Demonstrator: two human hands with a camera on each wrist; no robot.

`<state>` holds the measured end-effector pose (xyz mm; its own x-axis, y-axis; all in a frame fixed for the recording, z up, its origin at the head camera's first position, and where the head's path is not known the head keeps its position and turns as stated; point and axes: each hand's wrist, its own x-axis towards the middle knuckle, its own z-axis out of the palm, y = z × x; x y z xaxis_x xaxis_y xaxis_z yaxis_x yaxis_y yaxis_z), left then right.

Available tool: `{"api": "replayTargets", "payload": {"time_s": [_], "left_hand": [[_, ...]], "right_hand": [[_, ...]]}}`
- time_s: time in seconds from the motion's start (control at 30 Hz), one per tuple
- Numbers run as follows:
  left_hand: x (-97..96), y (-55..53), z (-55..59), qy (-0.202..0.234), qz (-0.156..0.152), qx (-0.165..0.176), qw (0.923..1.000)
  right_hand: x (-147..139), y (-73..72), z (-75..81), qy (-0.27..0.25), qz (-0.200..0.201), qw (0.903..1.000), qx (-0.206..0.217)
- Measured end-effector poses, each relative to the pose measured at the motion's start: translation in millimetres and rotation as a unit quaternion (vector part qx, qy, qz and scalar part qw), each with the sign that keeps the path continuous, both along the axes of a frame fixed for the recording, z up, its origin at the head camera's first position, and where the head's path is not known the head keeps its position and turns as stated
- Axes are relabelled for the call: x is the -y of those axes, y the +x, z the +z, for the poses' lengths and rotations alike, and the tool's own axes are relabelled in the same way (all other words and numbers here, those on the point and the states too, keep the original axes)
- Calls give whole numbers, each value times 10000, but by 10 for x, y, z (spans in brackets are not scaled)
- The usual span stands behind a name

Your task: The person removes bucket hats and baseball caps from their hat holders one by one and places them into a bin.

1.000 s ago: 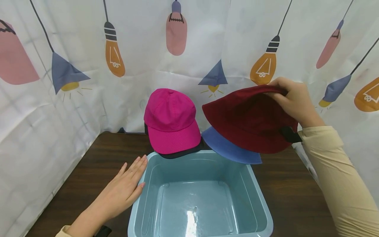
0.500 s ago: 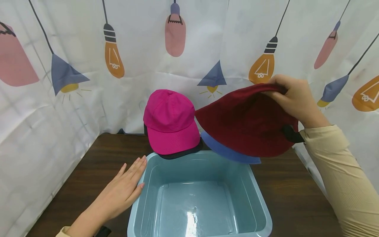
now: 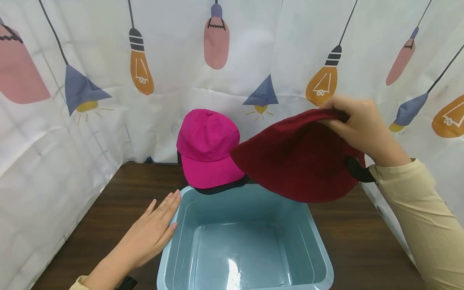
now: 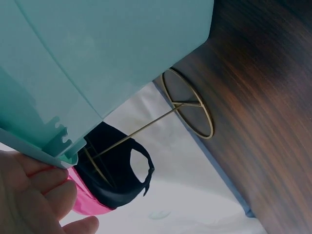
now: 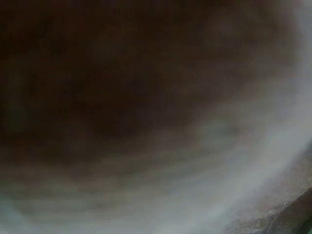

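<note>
My right hand (image 3: pixel 359 125) pinches a dark red bucket hat (image 3: pixel 293 161) by its top edge, thumb on the near side. The hat hangs slanted, its wide brim overlapping the tub's back right corner in the head view. My left hand (image 3: pixel 150 229) has its fingers straight along the left rim of a light blue plastic tub (image 3: pixel 322 245). In the left wrist view the fingers (image 4: pixel 46 178) lie against that rim. A bright pink baseball cap (image 3: pixel 208 141) stands behind the tub, and its dark inside and back strap (image 4: pixel 148 168) show from below. The right wrist view is dark and blurred.
The cap sits on a thin gold wire stand (image 4: pixel 141 130) with a ring base on the dark wooden table (image 3: pixel 108 209). A white curtain (image 3: pixel 163 52) printed with lamps and bulbs hangs close behind and on both sides.
My right hand has lowered and tipped the red hat to the left, so it now covers the blue brim that showed under it. My left hand has stayed on the tub rim.
</note>
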<state>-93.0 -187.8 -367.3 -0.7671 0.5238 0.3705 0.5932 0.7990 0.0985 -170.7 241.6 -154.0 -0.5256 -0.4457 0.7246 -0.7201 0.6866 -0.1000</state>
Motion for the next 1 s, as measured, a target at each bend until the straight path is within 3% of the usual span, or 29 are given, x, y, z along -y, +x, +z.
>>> {"api": "replayTargets", "payload": {"time_s": [0.2, 0.37, 0.53, 1.0], "left_hand": [[-17, 11, 14, -68, 122, -25, 9999], [-67, 38, 65, -32, 370, 318, 9988], [-116, 63, 114, -56, 582, 588, 9966], [-94, 62, 90, -16, 524, 508, 9973]], "right_hand": [[71, 108, 0, 264, 518, 9979, -271], [131, 195, -43, 573, 866, 9937, -412], [206, 276, -97, 809, 995, 9911, -348], [414, 427, -210, 1125, 1342, 9844, 153]]}}
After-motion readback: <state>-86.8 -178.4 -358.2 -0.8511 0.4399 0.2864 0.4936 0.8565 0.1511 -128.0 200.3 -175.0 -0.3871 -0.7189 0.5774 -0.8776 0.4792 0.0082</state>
